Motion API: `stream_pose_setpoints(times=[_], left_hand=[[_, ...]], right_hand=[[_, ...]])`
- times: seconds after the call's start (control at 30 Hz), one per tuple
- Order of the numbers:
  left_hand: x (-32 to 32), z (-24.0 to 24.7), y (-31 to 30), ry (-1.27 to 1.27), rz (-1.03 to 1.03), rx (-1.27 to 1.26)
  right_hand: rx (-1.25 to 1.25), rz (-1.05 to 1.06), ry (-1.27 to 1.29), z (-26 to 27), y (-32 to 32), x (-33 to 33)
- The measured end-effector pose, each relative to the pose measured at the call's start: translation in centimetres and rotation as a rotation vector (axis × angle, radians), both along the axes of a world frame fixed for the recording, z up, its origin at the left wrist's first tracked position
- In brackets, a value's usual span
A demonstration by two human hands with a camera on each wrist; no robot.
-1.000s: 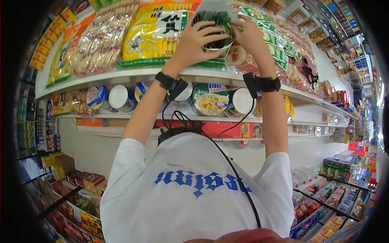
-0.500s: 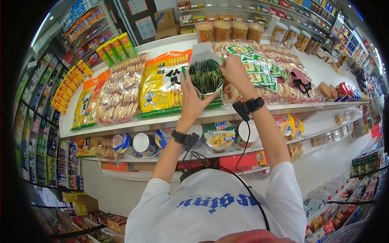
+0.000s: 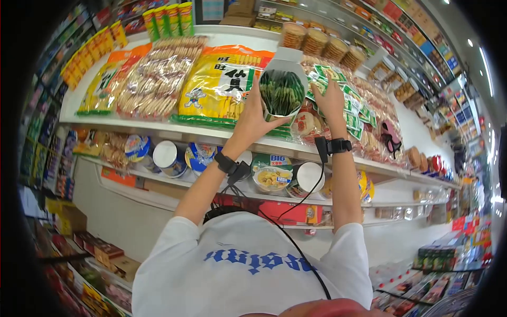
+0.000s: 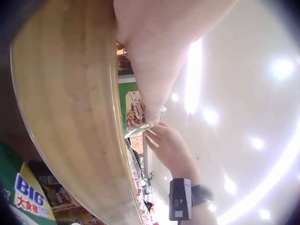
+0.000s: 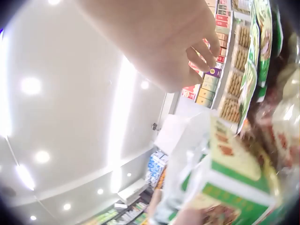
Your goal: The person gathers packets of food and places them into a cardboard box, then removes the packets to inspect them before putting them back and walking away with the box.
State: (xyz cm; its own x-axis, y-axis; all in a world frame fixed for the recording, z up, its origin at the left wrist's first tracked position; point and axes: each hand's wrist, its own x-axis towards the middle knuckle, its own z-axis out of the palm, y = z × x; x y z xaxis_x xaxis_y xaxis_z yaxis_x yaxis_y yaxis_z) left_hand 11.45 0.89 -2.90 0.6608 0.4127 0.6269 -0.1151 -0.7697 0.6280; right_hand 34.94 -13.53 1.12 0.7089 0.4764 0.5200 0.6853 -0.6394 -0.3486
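My left hand (image 3: pixel 252 122) grips an open carton (image 3: pixel 289 55) at its lower left, with the thumb along the front edge. Inside the carton, dark green sachets (image 3: pixel 282 92) stand packed in a row. The carton's green and cream printed side (image 5: pixel 234 161) faces the right wrist camera. Just right of it, my right hand (image 3: pixel 331 103) is over loose green-and-white sachets (image 3: pixel 353 112). Its fingers (image 5: pixel 199 58) are loosely bent, and nothing shows between them. In the left wrist view the carton (image 4: pixel 131 105) stands upright above the wooden shelf edge (image 4: pixel 70 103).
Large yellow bags of rice crackers (image 3: pixel 211 100) lie to the left, beside a clear-wrapped cracker bag (image 3: pixel 161 76). Jars of round biscuits (image 3: pixel 317 41) stand behind. Instant noodle tubs (image 3: pixel 272 173) fill the shelf below. A pink and black item (image 3: pixel 391 138) lies at the right.
The right hand has moved away from the carton's right edge to the loose sachets beside it. The left hand keeps hold of the carton. The head view has shifted up, then partly back down.
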Motion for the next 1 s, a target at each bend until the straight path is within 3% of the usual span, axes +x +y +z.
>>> stream_pose_setpoints(times=[0.03,0.17,0.3,0.4,0.43,0.53,0.63,0.73,0.83,0.93,1.0], left_hand=[[-0.1,0.0,-0.2,-0.027,0.013,-0.108],[0.3,-1.0,0.5,0.004,0.025,-0.085],[0.0,-0.8,0.4,-0.007,0.021,-0.054],[0.0,-0.8,0.5,-0.009,0.002,-0.054],[0.0,-0.7,0.5,-0.013,0.001,-0.053],[-0.1,-0.9,0.3,-0.025,0.003,-0.039],[0.2,-1.2,0.5,-0.034,0.009,-0.004],[-0.2,-0.6,0.5,0.034,-0.02,-0.085],[0.0,-1.2,0.5,0.023,0.008,-0.052],[0.1,-1.5,0.8,-0.001,0.02,-0.015],[0.2,-1.5,0.8,-0.01,0.024,-0.008]], right_hand=[[-0.177,-0.114,0.057,0.0,0.2,0.1],[-0.095,-0.305,-0.41,-3.0,1.4,1.6],[-0.178,-0.25,0.078,-1.1,2.1,3.4],[0.185,0.103,0.35,-0.6,1.6,4.8],[0.223,0.081,0.36,-0.6,1.3,5.1],[0.461,-0.016,0.039,2.0,0.5,2.4],[0.629,0.246,0.181,6.2,-0.6,-3.7],[0.457,0.419,0.565,7.4,-1.2,-7.8],[0.275,0.475,0.498,6.6,-0.8,-9.0],[0.062,0.448,0.239,4.8,-0.5,-7.3],[-0.064,0.394,0.25,6.4,-0.3,-8.1]])
